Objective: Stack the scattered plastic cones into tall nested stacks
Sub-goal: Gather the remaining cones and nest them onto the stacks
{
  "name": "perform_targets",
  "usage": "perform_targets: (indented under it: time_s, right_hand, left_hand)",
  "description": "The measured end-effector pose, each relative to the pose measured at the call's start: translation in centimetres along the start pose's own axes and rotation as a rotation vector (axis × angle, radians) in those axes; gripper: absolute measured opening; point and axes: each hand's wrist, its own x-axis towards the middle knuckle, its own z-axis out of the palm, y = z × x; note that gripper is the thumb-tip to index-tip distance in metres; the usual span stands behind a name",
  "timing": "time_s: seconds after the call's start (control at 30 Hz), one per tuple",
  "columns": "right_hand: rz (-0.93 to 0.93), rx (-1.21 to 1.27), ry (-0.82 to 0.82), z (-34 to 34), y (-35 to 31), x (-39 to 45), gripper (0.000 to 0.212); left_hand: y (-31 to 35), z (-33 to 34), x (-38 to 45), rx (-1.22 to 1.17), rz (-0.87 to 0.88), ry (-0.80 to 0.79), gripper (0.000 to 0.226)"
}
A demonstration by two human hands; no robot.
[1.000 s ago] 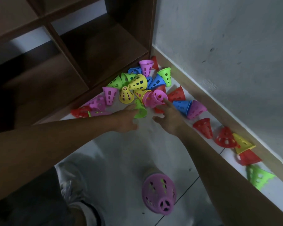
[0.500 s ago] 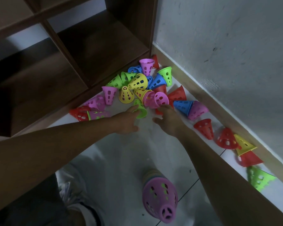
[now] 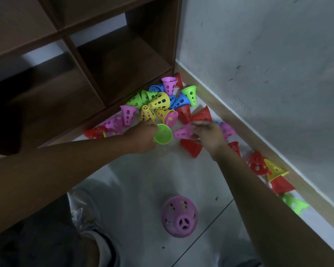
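At the heap of cones by the shelf unit (image 3: 104, 74), the left hand (image 3: 141, 138) grips a green cone (image 3: 163, 134), its mouth open toward the pink cone (image 3: 182, 132) pinched in the right hand (image 3: 208, 135), rims nearly touching.

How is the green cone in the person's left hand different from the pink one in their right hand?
The green cone turns its wide open mouth toward the camera, so its inside shows; the pink cone lies sideways, showing its outer wall and holes. The left hand grips the green cone from its left side, while the right hand pinches the pink cone at its right end. Green is bright lime, pink is pale magenta. Both are perforated plastic cones held beside the pile.
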Motion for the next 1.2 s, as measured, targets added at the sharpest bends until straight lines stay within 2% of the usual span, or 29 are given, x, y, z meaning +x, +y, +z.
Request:
perform_targets:
  time_s: [0.13, 0.23, 0.33, 0.43, 0.57, 0.67, 0.77, 0.83, 0.97, 1.03, 1.13, 1.2]
  right_hand:
    - [0.072, 0.186, 0.019, -1.3, -1.4, -1.5, 0.018]
    - [0.041, 0.264, 0.022, -2.3, -1.9, -3.2, 0.014]
    - [0.002, 0.371, 0.000, -3.1, -2.2, -4.9, 0.007]
    - [-0.008, 0.443, -0.139, -4.2, -2.3, -6.2, 0.007]
    - [-0.004, 0.564, -0.368, -5.2, -2.5, -8.1, 0.009]
    - [-0.021, 0.617, -0.582, -5.3, -2.9, -9.8, 0.011]
    - [-0.037, 0.639, -0.787, -5.1, -3.3, -11.1, 0.028]
    - [-0.032, 0.617, -0.899, -4.9, -3.7, -12.0, 0.041]
    - [-0.023, 0.495, -1.069, -4.7, -4.4, -14.2, 0.034]
    - [-0.010, 0.371, -1.068, -4.5, -4.5, -14.9, 0.036]
    - [0.028, 0.219, -1.033, -4.2, -4.2, -15.1, 0.016]
    - [0.046, 0.161, -1.035, -4.1, -4.0, -15.3, 0.013]
  left_hand:
    - [1.3, -1.0, -1.4, 0.067, 0.064, 0.056, 0.050]
    - [2.0, -1.6, -2.5, 0.060, 0.116, 0.101, 0.039]
    - [2.7, -2.2, -4.0, 0.037, 0.169, 0.077, 0.024]
    - [3.3, -3.5, -5.7, 0.054, 0.204, 0.006, 0.018]
    - [4.2, -5.7, -7.5, 0.032, 0.239, -0.073, 0.030]
    - [4.4, -7.1, -8.7, -0.030, 0.230, -0.145, 0.028]
    - [4.3, -8.9, -9.8, -0.036, 0.214, -0.213, 0.027]
    - [4.5, -10.2, -10.5, -0.029, 0.223, -0.260, 0.027]
    - [4.8, -12.6, -11.6, 0.001, 0.236, -0.265, 0.009]
    - [4.8, -13.5, -12.0, 0.006, 0.242, -0.262, 0.007]
    - [5.4, -14.8, -12.4, 0.002, 0.249, -0.261, 0.010]
    - [5.8, -15.7, -12.5, -0.049, 0.231, -0.243, 0.006]
